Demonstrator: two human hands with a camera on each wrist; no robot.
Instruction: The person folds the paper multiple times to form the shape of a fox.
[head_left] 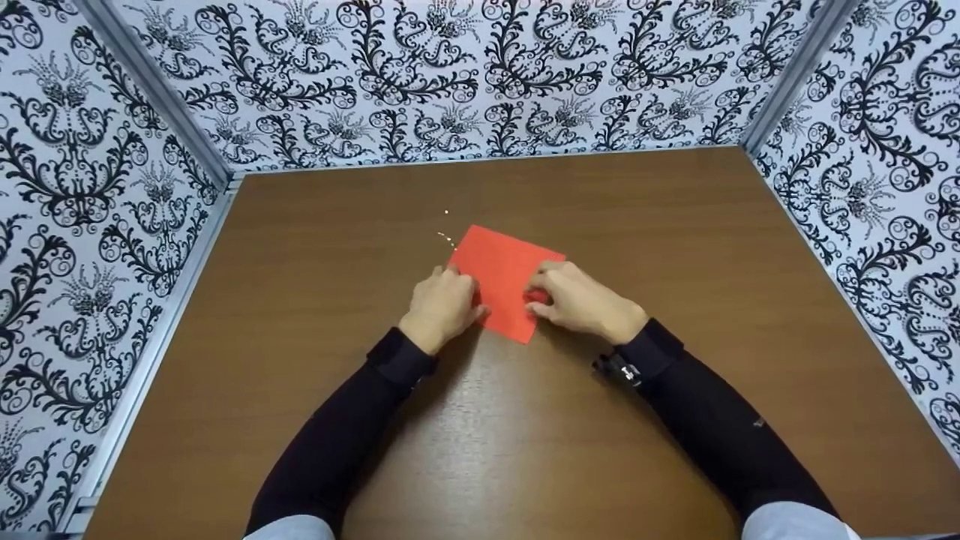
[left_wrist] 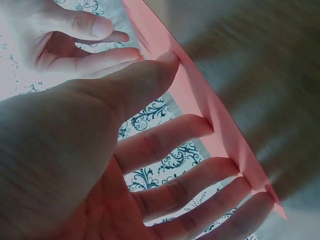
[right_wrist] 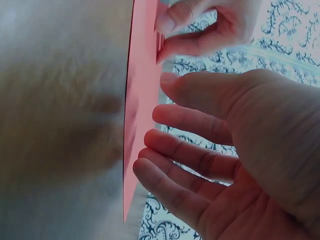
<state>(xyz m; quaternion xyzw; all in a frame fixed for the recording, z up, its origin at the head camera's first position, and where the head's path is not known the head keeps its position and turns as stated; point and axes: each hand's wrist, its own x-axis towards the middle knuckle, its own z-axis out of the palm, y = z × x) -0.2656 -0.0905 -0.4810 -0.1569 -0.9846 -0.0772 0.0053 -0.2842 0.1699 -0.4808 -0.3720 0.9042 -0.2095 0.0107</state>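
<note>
A square sheet of red paper [head_left: 501, 270] lies on the brown table, turned at an angle. My left hand [head_left: 442, 304] is at its left edge. The left wrist view shows the thumb and fingertips [left_wrist: 199, 124] of this hand spread in a row on the paper [left_wrist: 187, 95]. From the other side, my right hand [head_left: 581, 300] reaches over the sheet's right part. Its fingers [right_wrist: 177, 145] bend loosely in the right wrist view, tips close over the paper [right_wrist: 142, 90], with nothing pinched between them and the thumb.
Small white specks [head_left: 448, 239] show on the wooden table [head_left: 337, 225] just beyond the paper's left corner. Walls with a black scroll pattern [head_left: 480, 82] stand behind and at both sides. Metal rails [head_left: 150, 375] run along the table's side.
</note>
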